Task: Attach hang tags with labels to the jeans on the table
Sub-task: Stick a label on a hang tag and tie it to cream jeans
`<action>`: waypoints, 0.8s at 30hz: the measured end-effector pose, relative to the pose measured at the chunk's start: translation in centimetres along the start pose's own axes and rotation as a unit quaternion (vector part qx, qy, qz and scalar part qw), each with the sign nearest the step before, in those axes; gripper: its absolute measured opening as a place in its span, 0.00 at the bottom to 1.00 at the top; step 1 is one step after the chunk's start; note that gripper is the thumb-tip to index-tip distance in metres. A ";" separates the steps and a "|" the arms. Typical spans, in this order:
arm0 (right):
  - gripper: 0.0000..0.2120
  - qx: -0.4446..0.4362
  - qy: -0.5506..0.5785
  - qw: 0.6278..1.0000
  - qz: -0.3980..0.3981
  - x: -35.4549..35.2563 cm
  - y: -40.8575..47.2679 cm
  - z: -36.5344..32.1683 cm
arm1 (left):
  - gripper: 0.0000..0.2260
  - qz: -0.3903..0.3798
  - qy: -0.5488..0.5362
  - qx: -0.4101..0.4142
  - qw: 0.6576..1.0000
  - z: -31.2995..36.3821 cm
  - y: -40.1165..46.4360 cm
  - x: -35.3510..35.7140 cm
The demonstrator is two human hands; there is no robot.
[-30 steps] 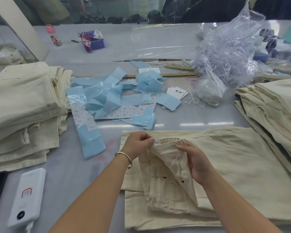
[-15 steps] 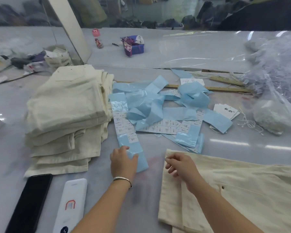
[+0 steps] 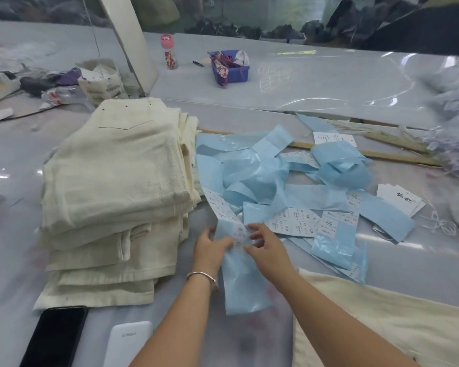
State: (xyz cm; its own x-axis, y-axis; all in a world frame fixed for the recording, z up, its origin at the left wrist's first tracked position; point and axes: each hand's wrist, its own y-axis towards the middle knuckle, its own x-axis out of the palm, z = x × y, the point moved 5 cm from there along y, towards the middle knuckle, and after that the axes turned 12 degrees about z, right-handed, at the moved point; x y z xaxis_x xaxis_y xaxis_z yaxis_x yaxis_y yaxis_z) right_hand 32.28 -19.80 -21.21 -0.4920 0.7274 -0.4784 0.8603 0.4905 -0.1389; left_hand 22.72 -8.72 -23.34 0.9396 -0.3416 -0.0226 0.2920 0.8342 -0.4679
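A long light-blue backing strip [image 3: 243,282] with white labels lies on the table in front of me. My left hand [image 3: 212,247] grips its left edge and my right hand [image 3: 265,246] pinches a white label [image 3: 240,232] on it. More blue strips with labels [image 3: 289,186] sprawl behind. White hang tags [image 3: 399,200] with strings lie at the right. A folded pair of cream jeans [image 3: 398,321] lies at the lower right, and a stack of cream jeans [image 3: 117,197] stands at the left.
A black phone [image 3: 56,337] and a white power bank [image 3: 129,343] lie near the front edge. A purple bin [image 3: 231,67], a small bottle [image 3: 170,54] and a clear plastic bag [image 3: 456,133] sit farther back. A wooden stick [image 3: 398,157] lies behind the strips.
Both hands left the jeans' waistband and went left to the blue strip; the left now grips it and the right pinches a label. My view swung left.
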 end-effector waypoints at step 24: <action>0.02 -0.276 -0.132 0.949 0.074 0.1 1.5 -5.8 | 0.09 -0.074 -0.052 -0.034 0.995 0.9 2.2 -0.2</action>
State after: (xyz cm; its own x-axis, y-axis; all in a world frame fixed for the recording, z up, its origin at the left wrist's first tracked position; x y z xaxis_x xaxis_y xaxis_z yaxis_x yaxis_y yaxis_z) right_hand 32.71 -16.20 -16.44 -0.2586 0.6978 -0.6680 0.6796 0.6229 0.3876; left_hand 23.32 -6.48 -23.59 0.9017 -0.4087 0.1410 0.4190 0.7455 -0.5184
